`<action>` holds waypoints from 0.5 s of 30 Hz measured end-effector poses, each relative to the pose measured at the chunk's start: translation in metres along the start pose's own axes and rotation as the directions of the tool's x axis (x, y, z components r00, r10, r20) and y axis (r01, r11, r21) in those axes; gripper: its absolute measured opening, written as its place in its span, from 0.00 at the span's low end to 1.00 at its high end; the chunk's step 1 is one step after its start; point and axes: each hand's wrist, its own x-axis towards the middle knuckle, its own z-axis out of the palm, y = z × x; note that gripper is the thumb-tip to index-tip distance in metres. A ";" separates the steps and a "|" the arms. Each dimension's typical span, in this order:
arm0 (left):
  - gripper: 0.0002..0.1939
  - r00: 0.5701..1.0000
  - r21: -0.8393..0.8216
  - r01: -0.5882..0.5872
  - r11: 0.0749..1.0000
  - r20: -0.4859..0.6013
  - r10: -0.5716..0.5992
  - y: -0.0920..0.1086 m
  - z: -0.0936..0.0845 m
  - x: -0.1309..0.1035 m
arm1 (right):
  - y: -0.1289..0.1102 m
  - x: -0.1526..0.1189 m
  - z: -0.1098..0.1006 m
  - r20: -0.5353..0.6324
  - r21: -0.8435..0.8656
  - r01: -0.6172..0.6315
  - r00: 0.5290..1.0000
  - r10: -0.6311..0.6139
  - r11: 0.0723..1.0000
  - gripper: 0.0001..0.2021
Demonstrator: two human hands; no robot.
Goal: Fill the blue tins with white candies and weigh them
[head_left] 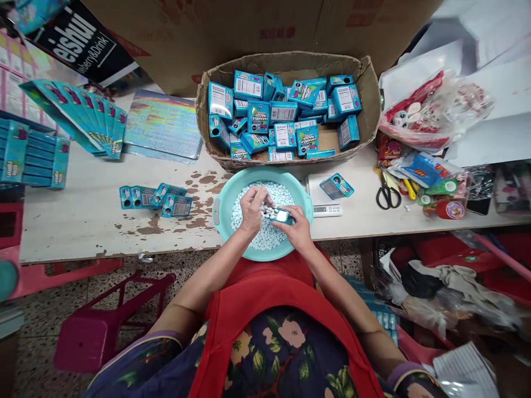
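Note:
A light green basin [218, 235] holds many small pale candies [265, 239]. Over its middle, my right hand [299, 228] grips a small blue box [282, 216], tilted with one end toward the left. Close beside that end is my left hand [252, 209], its fingers curled together around some white candies [267, 210]. A cardboard tray [371, 105] behind the basin is filled with blue boxes [284, 135]. To the right, another blue box [336, 186] lies on a white scale [327, 210]. Several blue boxes [176, 205] sit on the table to the left.
The worn white table [91, 221] carries flattened blue cartons [99, 121] and silvery sheets [161, 124] at left. Black scissors [388, 194], plastic packets [429, 168] and a bag of red items [431, 119] lie at right. A magenta stool [89, 337] stands below left.

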 end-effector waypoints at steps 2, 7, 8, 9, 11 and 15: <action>0.16 1.000 0.024 -0.002 1.000 0.008 0.002 0.001 0.001 -0.001 | -0.001 0.000 0.001 -0.008 -0.006 -0.001 1.000 0.001 1.000 0.19; 0.16 0.999 0.042 -0.023 0.999 0.025 0.022 0.001 0.004 -0.003 | -0.003 -0.002 0.001 0.000 -0.028 0.004 1.000 -0.004 1.000 0.19; 0.16 0.999 0.036 -0.033 0.999 0.025 0.033 0.001 0.005 -0.003 | -0.004 -0.002 0.000 0.002 -0.035 0.006 1.000 -0.006 0.999 0.19; 0.15 0.999 0.030 -0.041 0.999 0.028 0.040 0.001 0.005 -0.003 | -0.006 -0.002 -0.001 0.002 -0.042 0.007 1.000 -0.007 0.999 0.19; 0.15 0.998 0.022 -0.041 0.999 0.055 0.040 0.000 0.006 -0.005 | -0.008 -0.002 -0.004 -0.004 -0.055 0.009 1.000 -0.009 0.998 0.19; 0.13 0.994 -0.002 -0.024 1.000 0.109 0.024 0.001 0.011 -0.011 | -0.012 -0.001 -0.006 -0.017 -0.065 0.017 1.000 -0.018 0.998 0.18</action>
